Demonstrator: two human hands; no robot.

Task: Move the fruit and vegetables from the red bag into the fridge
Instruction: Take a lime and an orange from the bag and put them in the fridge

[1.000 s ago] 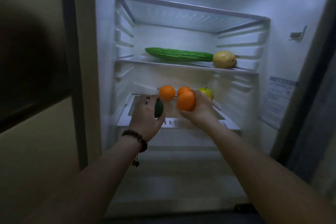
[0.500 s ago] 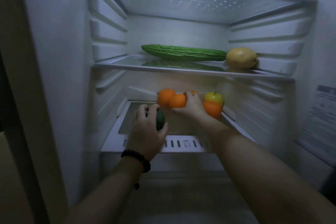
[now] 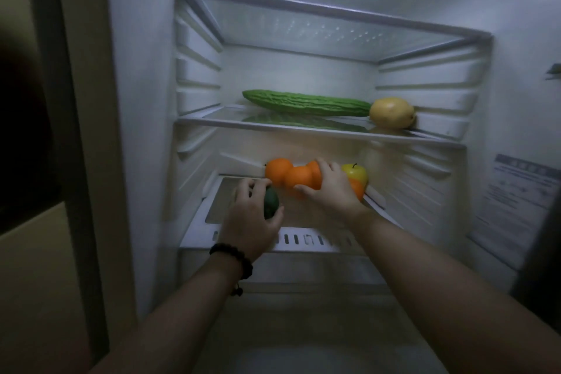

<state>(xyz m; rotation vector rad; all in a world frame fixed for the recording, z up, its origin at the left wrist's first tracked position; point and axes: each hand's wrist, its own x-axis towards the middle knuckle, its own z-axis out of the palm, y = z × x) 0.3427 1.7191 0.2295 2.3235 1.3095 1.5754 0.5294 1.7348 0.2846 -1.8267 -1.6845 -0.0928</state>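
**Desk:** Dark green fruit (image 3: 271,202), perhaps an avocado, is seen at the left of the open fridge (image 3: 145,130). How is it held?

**Caption:** It is clamped in the left hand (image 3: 250,218), fingers curled over the top and thumb beneath, above the front left of the bottom shelf (image 3: 303,240). A bead bracelet (image 3: 233,259) is worn on that wrist.

**Desk:** And further right?

**Caption:** An orange (image 3: 300,181) is gripped by the right hand (image 3: 329,188), thumb under and fingers over, pressed against a second orange (image 3: 277,169) lying behind it. A third orange (image 3: 356,188) and a yellow-green apple (image 3: 353,171) are partly hidden by the hand. On the glass shelf (image 3: 303,127) above, a ridged green gourd (image 3: 306,102) is laid beside a yellow fruit (image 3: 392,113), the two touching or nearly so. No red bag is in view.

**Desk:** What is needed for the step to be done well?

**Caption:** By all appearances, produce is being set down on the bottom shelf. The orange should be lowered until it is carried by the shelf, then steadied before the fingers are opened, since round fruit is likely to roll forward. The green fruit is best placed in the bare left part, clear of the front edge.
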